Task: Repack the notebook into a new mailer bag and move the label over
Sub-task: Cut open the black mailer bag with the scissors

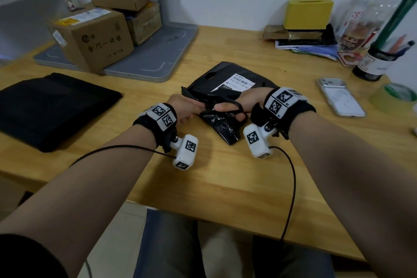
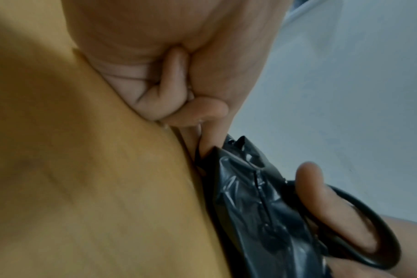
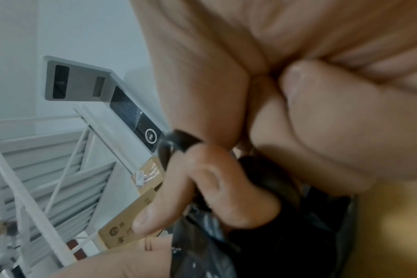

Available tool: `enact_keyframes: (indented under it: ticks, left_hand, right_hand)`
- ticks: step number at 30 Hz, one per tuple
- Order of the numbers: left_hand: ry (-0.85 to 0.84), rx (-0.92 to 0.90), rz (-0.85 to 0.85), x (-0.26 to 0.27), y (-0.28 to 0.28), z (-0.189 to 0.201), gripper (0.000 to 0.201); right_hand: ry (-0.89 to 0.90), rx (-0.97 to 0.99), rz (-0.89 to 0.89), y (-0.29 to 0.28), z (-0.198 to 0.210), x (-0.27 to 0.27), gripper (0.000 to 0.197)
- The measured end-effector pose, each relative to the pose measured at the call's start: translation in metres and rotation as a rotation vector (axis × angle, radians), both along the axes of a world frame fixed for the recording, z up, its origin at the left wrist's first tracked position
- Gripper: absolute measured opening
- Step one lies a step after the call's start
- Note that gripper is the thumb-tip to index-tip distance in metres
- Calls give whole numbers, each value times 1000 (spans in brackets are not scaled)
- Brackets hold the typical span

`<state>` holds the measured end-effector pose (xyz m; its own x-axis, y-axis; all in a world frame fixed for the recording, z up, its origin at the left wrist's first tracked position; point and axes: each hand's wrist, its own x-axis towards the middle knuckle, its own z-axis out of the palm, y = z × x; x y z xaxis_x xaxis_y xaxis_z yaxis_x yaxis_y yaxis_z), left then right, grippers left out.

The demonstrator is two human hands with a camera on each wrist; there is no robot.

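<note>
A crumpled black mailer bag (image 1: pixel 225 88) lies mid-table with a white shipping label (image 1: pixel 239 82) on its top face. My left hand (image 1: pixel 191 107) pinches the bag's near torn end (image 2: pixel 255 197), fingers curled tight. My right hand (image 1: pixel 230 109) grips black-handled scissors (image 1: pixel 237 106), the thumb through one loop (image 2: pixel 369 216), the other fingers round the second loop (image 3: pixel 179 139). The blades are hidden among the plastic folds (image 3: pixel 250 244). The notebook is hidden. A flat black folded stack (image 1: pixel 49 108) lies at the left.
Cardboard boxes (image 1: pixel 94 38) sit on a grey tray (image 1: pixel 153 61) at the back left. At the right are a phone (image 1: pixel 340 97), a tape roll (image 1: pixel 392 97), a dark bottle with pens (image 1: pixel 372 63) and a yellow box (image 1: pixel 309 13) on papers. The table's front edge is near my forearms.
</note>
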<state>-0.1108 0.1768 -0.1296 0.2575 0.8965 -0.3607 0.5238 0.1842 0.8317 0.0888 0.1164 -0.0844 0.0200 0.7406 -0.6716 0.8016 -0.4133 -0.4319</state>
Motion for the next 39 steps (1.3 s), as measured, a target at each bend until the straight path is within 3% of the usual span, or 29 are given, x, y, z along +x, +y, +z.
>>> enact_keyframes:
  ticks: [9, 14, 19, 23, 26, 30, 34, 36, 39]
  left_hand:
    - [0, 43, -167, 76, -16, 2, 14]
    - [6, 37, -175, 80, -16, 0, 15]
    - [-62, -4, -115, 65, -15, -3, 19]
    - [-98, -17, -86, 66, -19, -4, 21]
    - [-99, -29, -50, 67, -18, -5, 23]
    - [-83, -38, -75, 65, -16, -4, 24]
    - [-62, -22, -112, 66, -16, -4, 24]
    - [-70, -16, -125, 66, -16, -3, 23]
    - [-95, -7, -124, 64, -17, -3, 23]
  right_hand:
    - [1, 83, -130, -42, -23, 63, 63]
    - [-188, -23, -34, -41, -7, 70, 79]
    - [-74, -153, -42, -14, -8, 66, 103]
    - [-2, -185, -98, -9, -3, 65, 81]
    - [-107, -100, -43, -5, -4, 72, 81]
    - [-101, -121, -35, -14, 9, 65, 58]
    - [-51, -174, 15, -10, 10, 62, 69]
    - [-40, -68, -34, -4, 7, 66, 85]
    - [-104, -140, 75, 6, 9, 67, 70]
